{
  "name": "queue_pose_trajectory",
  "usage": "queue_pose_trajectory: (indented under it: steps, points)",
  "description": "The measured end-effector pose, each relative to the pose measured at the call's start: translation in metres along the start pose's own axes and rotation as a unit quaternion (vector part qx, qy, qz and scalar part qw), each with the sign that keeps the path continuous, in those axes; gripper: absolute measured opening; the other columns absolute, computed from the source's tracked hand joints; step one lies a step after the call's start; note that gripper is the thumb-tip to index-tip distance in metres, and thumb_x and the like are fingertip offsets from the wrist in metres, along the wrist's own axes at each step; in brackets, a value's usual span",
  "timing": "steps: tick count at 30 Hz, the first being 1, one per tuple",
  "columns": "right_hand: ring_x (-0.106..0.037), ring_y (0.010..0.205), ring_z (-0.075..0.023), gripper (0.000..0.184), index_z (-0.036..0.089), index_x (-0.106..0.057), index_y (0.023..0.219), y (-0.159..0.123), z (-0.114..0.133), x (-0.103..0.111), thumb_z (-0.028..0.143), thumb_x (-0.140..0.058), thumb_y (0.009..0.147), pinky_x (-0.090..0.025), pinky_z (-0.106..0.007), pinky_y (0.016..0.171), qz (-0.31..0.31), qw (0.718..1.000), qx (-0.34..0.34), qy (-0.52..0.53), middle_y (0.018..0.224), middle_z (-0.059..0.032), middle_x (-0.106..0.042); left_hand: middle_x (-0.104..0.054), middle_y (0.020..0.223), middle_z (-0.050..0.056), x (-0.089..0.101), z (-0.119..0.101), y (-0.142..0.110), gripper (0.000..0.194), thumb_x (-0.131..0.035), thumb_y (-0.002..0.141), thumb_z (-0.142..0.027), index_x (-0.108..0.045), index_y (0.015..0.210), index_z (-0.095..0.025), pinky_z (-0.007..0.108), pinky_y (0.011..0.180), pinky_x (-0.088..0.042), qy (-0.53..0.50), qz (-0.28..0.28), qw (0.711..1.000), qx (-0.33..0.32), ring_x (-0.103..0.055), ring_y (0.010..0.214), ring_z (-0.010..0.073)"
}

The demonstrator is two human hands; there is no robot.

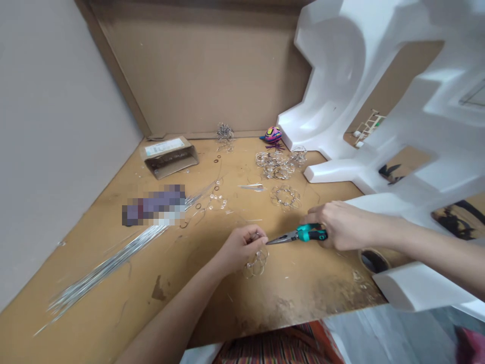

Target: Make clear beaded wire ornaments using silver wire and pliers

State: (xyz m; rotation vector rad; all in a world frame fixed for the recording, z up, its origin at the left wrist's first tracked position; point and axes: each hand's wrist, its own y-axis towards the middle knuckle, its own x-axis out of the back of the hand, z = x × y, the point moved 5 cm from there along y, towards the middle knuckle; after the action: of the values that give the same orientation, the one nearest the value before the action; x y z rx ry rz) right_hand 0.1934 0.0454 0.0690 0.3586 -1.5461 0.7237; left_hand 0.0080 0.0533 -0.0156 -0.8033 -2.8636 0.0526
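Pinched in the fingers of my left hand [242,247] is a wire ring [255,263] bent into several loops, hanging just above the tabletop. My right hand [337,225] is closed around needle-nose pliers [297,235] with teal and black handles. The tip of the pliers meets the wire at my left fingertips; whether the jaws grip it is too small to tell. Beyond the pliers lies another looped wire ring [286,197]. Behind that sits a heap of similar wire pieces [275,164].
A bundle of straight wires [113,265] stretches along the left of the wooden table [182,293]. An open cardboard box [170,156] stands at the back left. White moulded foam [337,174] borders the right side, beside a tape roll [373,260]. A colourful pouch-like item [273,135] rests at the back.
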Motion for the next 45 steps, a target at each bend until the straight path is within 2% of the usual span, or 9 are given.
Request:
queue_pose_trajectory:
  steps: [4, 7, 15, 17, 20, 23, 26, 32, 45]
  points:
    - [-0.056, 0.059, -0.0171, 0.028, 0.024, -0.06, 0.079, -0.003, -0.006, 0.007, 0.01, -0.049, 0.057, -0.029, -0.027, 0.05, -0.021, 1.0, -0.01, -0.003, 0.069, -0.0005, -0.062, -0.049, 0.056, -0.003, 0.005, 0.005, 0.001, 0.032, -0.057, 0.073, -0.047, -0.056, 0.073, -0.015, 0.018, 0.043, -0.031, -0.036, 0.037, 0.997, 0.052, -0.039, 0.044, 0.0065]
    - [-0.055, 0.058, -0.0164, 0.029, 0.024, -0.061, 0.079, -0.007, -0.01, 0.011, 0.011, -0.049, 0.057, -0.029, -0.027, 0.05, -0.03, 0.999, -0.006, -0.012, 0.068, -0.0002, -0.061, -0.047, 0.052, -0.004, 0.011, 0.007, 0.0, 0.032, -0.056, 0.074, -0.048, -0.054, 0.075, -0.016, 0.018, 0.045, -0.034, -0.048, 0.059, 0.996, 0.057, -0.043, 0.044, 0.0076]
    - [-0.053, 0.059, -0.0158, 0.03, 0.023, -0.06, 0.084, -0.014, -0.009, 0.013, 0.012, -0.049, 0.059, -0.031, -0.026, 0.052, -0.03, 0.999, 0.006, -0.02, 0.072, -0.0008, -0.059, -0.039, 0.057, -0.004, 0.01, -0.008, -0.005, 0.033, -0.045, 0.083, -0.041, -0.051, 0.063, -0.016, 0.02, 0.048, -0.027, 0.096, 0.065, 0.993, -0.039, -0.035, 0.052, 0.0081]
    - [-0.054, 0.067, -0.0178, 0.036, 0.023, -0.059, 0.094, -0.015, -0.007, 0.015, 0.013, -0.051, 0.06, -0.035, -0.028, 0.057, -0.056, 0.998, 0.015, -0.03, 0.079, -0.0028, -0.059, -0.036, 0.055, -0.005, 0.012, -0.012, -0.004, 0.032, -0.046, 0.081, -0.039, -0.048, 0.059, -0.016, 0.02, 0.049, -0.025, 0.102, 0.034, 0.993, -0.041, -0.032, 0.051, 0.0083]
    - [-0.053, 0.079, -0.0215, 0.036, 0.02, -0.057, 0.103, -0.016, -0.004, 0.022, 0.02, -0.055, 0.067, -0.037, -0.032, 0.067, -0.127, 0.988, 0.019, -0.082, 0.088, -0.0071, -0.058, -0.035, 0.054, -0.005, 0.017, -0.007, -0.001, 0.031, -0.048, 0.078, -0.04, -0.046, 0.057, -0.017, 0.021, 0.046, -0.022, 0.054, -0.016, 0.998, 0.011, -0.029, 0.048, 0.008]
    - [-0.05, 0.08, -0.0231, 0.031, 0.019, -0.057, 0.106, -0.019, 0.001, 0.029, 0.03, -0.051, 0.078, -0.035, -0.035, 0.069, -0.2, 0.965, 0.032, -0.164, 0.09, -0.01, -0.057, -0.035, 0.052, -0.006, 0.019, 0.003, 0.002, 0.032, -0.049, 0.076, -0.042, -0.045, 0.057, -0.017, 0.021, 0.044, -0.02, -0.006, -0.032, 0.997, 0.063, -0.026, 0.044, 0.0071]
    - [-0.047, 0.075, -0.0211, 0.029, 0.018, -0.055, 0.11, -0.021, 0.01, 0.029, 0.024, -0.043, 0.085, -0.032, -0.034, 0.067, -0.232, 0.941, 0.076, -0.235, 0.087, -0.0099, -0.058, -0.03, 0.048, -0.008, 0.017, 0.011, 0.004, 0.032, -0.052, 0.074, -0.044, -0.044, 0.058, -0.017, 0.021, 0.043, -0.016, -0.05, -0.027, 0.994, 0.094, -0.021, 0.042, 0.0061]
    - [-0.043, 0.07, -0.0185, 0.031, 0.016, -0.05, 0.115, -0.013, 0.026, 0.019, 0.015, -0.036, 0.088, -0.028, -0.032, 0.063, -0.232, 0.917, 0.145, -0.291, 0.085, -0.0083, -0.058, -0.026, 0.045, -0.009, 0.009, 0.011, 0.003, 0.032, -0.055, 0.072, -0.042, -0.043, 0.057, -0.017, 0.022, 0.043, -0.01, -0.122, 0.003, 0.988, 0.098, -0.017, 0.041, 0.0047]
    - [-0.043, 0.069, -0.0178, 0.03, 0.016, -0.052, 0.112, -0.006, 0.029, 0.016, 0.013, -0.031, 0.091, -0.027, -0.032, 0.061, -0.232, 0.912, 0.157, -0.299, 0.083, -0.0074, -0.059, -0.026, 0.044, -0.01, 0.007, 0.014, 0.003, 0.034, -0.056, 0.071, -0.045, -0.042, 0.056, -0.017, 0.022, 0.042, -0.009, -0.144, 0.024, 0.983, 0.108, -0.016, 0.039, 0.0042]
